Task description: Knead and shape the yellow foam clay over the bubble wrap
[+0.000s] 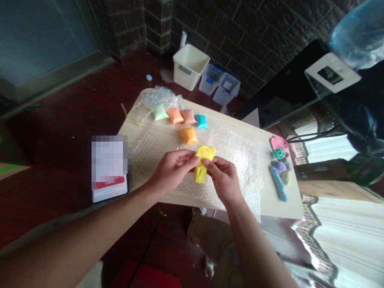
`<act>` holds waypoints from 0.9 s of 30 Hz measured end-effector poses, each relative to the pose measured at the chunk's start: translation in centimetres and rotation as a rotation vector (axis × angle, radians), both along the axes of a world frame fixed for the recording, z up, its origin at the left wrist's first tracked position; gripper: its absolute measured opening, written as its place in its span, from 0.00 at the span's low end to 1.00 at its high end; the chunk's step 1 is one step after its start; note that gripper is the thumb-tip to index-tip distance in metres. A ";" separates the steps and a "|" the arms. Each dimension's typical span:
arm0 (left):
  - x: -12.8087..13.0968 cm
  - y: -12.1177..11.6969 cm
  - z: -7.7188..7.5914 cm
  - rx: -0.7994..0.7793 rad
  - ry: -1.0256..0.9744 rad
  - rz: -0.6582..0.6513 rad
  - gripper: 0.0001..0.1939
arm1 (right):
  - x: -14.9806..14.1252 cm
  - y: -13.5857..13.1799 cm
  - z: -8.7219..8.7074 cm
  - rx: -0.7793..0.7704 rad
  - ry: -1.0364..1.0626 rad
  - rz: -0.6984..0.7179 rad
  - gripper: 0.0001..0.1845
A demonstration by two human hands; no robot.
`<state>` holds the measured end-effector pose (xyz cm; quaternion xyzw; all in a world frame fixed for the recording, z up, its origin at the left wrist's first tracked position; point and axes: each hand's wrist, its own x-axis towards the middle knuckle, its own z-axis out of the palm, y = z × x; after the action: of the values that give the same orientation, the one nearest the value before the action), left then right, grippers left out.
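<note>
Both my hands pinch a lump of yellow clay (pixel 203 157) above the bubble wrap (pixel 237 154) on the small wooden table (pixel 276 206). My left hand (pixel 172 168) grips its left side with thumb and fingers closed. Closed on its right side is my right hand (pixel 223 178). The clay is stretched and bent, upper part flat, lower part hanging down.
Sealed clay packets lie at the table's far end: green (pixel 159 112), orange (pixel 175 115), salmon (pixel 188 116), blue (pixel 201 121), and another orange (pixel 189 135). Finished clay shapes (pixel 280 164) sit at the right edge. A phone (pixel 109 168) lies at left. White bins (pixel 191 65) stand on the floor.
</note>
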<state>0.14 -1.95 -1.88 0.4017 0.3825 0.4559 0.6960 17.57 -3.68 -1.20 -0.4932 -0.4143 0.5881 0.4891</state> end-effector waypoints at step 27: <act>-0.1 0.0 0.3 -0.009 0.050 0.007 0.15 | 0.1 0.0 0.0 0.043 -0.052 -0.009 0.07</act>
<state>0.07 -2.00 -1.62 0.4086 0.4032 0.4463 0.6865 17.63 -3.69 -1.18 -0.4996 -0.4373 0.5638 0.4911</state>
